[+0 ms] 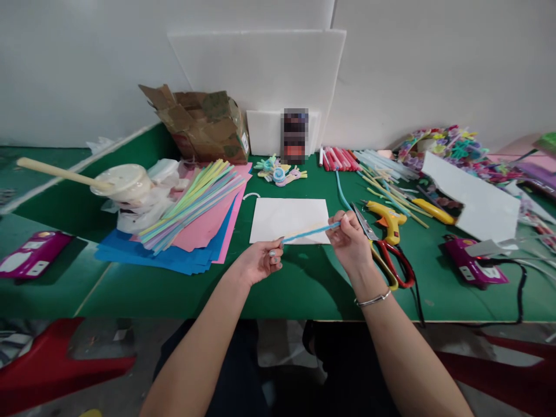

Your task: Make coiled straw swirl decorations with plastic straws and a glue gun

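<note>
Blue fuzzy stem (306,233): strung between the two hands, in the air over the front part of the white board (286,214), tilted slightly up to the right. Left hand (261,263): thumb and fingers pinched narrow on the near-left end, remaining fingers curled. Right hand (353,240): same pinch at the other end, fingers bunched tighter. Stem looks like chenille; likely very light, soft pile over a thin bendable wire, so it should keep a kink and not slip much. Not fragile, though hard pinching may flatten the pile. Best hold: fingertips near the ends, as now, middle free. Board is flat, smooth, rectangular, lying on the green surface (284,295), which reads hard and slightly glossy. Right of it: scissors (384,258), steel blades, red and yellow loop handles; yellow glue gun (390,221), moulded plastic, lying on its side. Behind the board: small pastel stem ornament (280,175), coiled and lumpy. Left: loose fan of pastel stems (195,202) on pink sheets (204,226) and blue sheets (152,253), thin and flat. Farther back: creased cardboard box (204,127), flaps up; white foam-like panel (260,63) against the wall.
</note>
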